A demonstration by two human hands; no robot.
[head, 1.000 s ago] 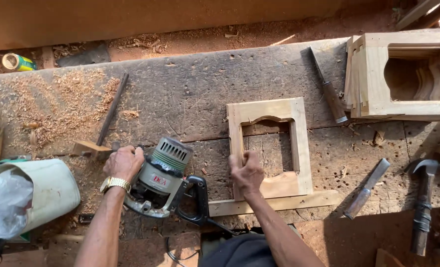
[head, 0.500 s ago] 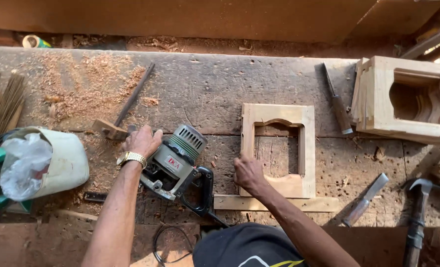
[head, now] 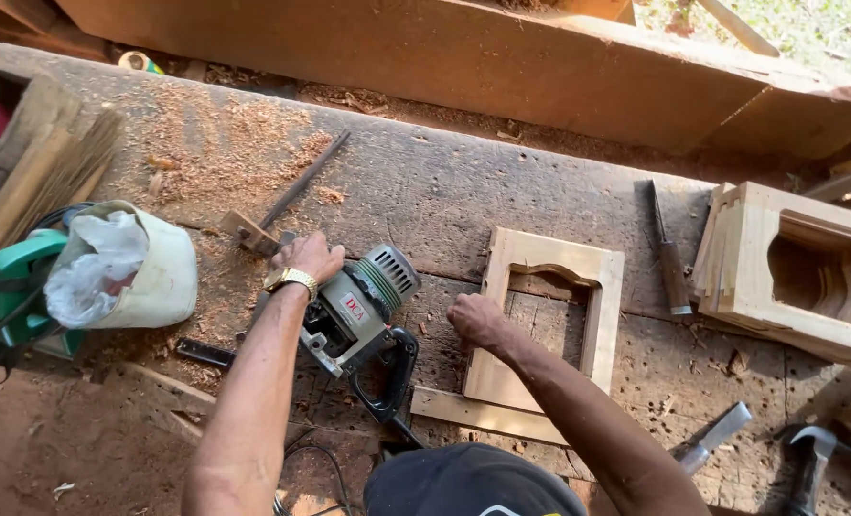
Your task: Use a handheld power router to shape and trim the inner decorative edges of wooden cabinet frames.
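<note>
Compared with a moment ago, the left hand [head: 312, 256] has slid off the top of the electric router [head: 354, 311] toward a small wooden block [head: 247, 232] just to the upper left of it; the fingers curl downward, but I cannot tell whether they grip anything. The router now lies tilted on its side near the frame's centre, no longer steadied from above. The right hand [head: 478, 320] stays closed on the left edge of the pale wooden frame [head: 548, 320], which lies flat on the workbench [head: 444, 191] right of centre, over a thin wooden strip [head: 483, 413].

At left, a pale plastic bucket [head: 153, 277] lies on its side, stuffed with a crumpled clear plastic bag [head: 96, 268]. At right, an open wooden box [head: 798, 272] shows a stepped, carved hollow with nothing inside.
</note>
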